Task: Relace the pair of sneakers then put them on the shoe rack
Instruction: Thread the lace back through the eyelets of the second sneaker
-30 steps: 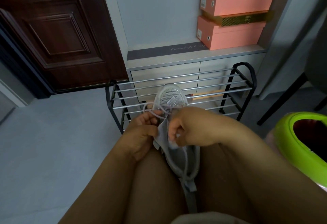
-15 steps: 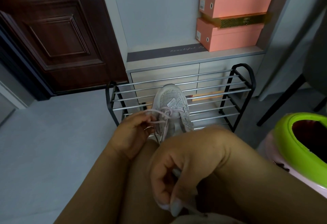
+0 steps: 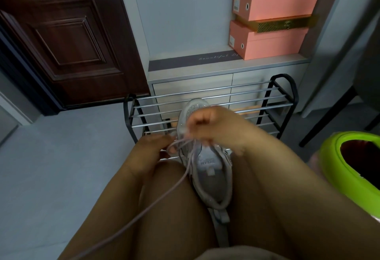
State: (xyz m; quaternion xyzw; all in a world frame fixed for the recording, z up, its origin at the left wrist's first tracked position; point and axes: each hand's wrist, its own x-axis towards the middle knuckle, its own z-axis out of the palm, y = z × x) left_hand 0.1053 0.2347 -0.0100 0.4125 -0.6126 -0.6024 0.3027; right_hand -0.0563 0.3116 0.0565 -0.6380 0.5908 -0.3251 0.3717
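The sneaker point(image 3: 205, 161) lies wedged between the person's thighs, toe pointing far, which steadies it for lacing. The left hand point(image 3: 153, 149) pinches the lace point(image 3: 186, 172) at the eyelets; the right hand point(image 3: 207, 125), blurred, curls on lace over the toe. The shoe rack point(image 3: 273, 103) stands just beyond, with open floor point(image 3: 61, 167) to the left.

One sneaker point(image 3: 207, 163); three pink boxes point(image 3: 271, 39)

You see a mesh-cloth sneaker point(image 3: 194, 113), its soft matt lace point(image 3: 168, 189), a shoe rack point(image 3: 205, 105) of shiny metal bars, and a glossy dark wood door point(image 3: 67, 39).
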